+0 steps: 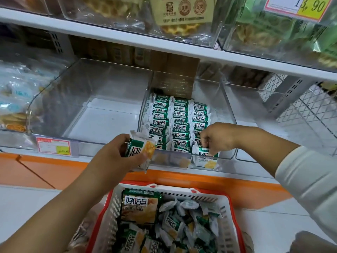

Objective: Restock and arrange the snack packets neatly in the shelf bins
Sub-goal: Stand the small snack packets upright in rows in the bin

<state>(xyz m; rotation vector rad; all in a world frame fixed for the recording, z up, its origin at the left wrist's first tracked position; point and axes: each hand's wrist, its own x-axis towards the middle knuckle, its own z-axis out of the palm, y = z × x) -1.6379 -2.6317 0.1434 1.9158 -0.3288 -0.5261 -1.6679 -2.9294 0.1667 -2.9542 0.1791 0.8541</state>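
A beige printed card with two round seals (182, 10) is displayed at the top centre, with a pink-edged yellow price tag (299, 6) to its right. A brown cardboard box (176, 63) is set further back, and a white wire mesh panel (308, 108) is seen at the right.

We have one wide-angle view, from a camera worn on the head, facing forward and tilted down at a clear shelf bin (171, 158) near mid-frame. We stand close, the bin within arm's reach. Both forearms enter from the lower corners: the left hand (116, 152) grips a snack packet (140, 148) just before the bin, and the right hand (217, 138) pinches a front-row packet (203, 153) inside it. The upper shelf (109, 36) slants above the bin. A red-rimmed basket (182, 193) sits below it, nearest us.
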